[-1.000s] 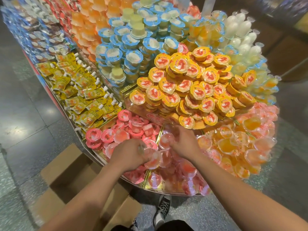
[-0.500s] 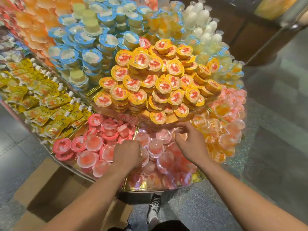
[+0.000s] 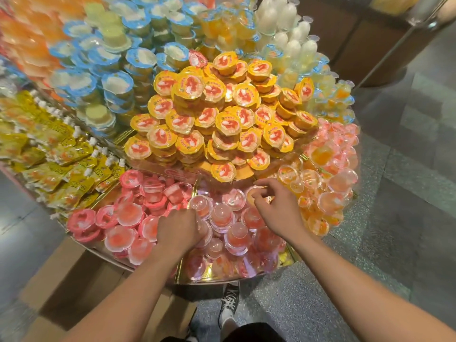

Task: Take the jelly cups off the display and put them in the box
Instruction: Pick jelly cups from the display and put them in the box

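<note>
Pink jelly cups (image 3: pixel 223 218) are lying heaped in the compartment at the front edge of the display (image 3: pixel 222 280), and both hands are working in that heap. The left hand (image 3: pixel 179 228) is curling knuckles-up over cups near the compartment's left side, gripping at least one beneath its fingers. The right hand (image 3: pixel 278 211) is reaching to the back of the compartment, thumb and forefinger pinching a cup just under the pile of yellow-lidded cups (image 3: pixel 222 114). The cardboard box (image 3: pixel 61 275) is sitting on the floor below the display's front-left edge, well apart from either hand.

The main risk, as I judge it, is sitting at that back edge. The right hand is working close beneath the lowest yellow-lidded cups, and a careless lift could be knocking them loose. The domed lids are looking slippery too, so an overfull left hand may be dropping cups while crossing the front edge toward the box.

Compared with half a second ago, both hands are staying in much the same spots. The right forefinger, then stretched out, is now curling in around its cup.
</note>
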Motion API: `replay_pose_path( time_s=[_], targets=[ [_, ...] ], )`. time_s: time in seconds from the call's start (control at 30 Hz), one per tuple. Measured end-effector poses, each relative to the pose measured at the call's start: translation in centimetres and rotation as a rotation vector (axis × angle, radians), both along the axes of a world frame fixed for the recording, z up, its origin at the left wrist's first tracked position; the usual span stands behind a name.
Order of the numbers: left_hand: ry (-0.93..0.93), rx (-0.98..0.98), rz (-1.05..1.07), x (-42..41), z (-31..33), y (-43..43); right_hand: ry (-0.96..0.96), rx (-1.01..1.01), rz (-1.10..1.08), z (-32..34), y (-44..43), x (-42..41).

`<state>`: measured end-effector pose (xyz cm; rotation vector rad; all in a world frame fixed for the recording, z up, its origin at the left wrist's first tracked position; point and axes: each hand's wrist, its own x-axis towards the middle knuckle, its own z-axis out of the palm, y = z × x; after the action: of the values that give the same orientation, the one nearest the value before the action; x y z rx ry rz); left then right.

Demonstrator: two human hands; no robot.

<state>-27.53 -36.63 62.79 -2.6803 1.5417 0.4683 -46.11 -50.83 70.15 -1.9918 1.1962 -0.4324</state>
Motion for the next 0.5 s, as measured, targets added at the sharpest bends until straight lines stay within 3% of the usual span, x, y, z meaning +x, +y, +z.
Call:
replay_pose_path(
  time_s=[0.5],
  targets=[
    [0.013, -0.044, 0.051, 0.9, 0.7, 2.5, 0.013, 0.008, 0.003, 0.6, 1.8, 1.7]
  ],
)
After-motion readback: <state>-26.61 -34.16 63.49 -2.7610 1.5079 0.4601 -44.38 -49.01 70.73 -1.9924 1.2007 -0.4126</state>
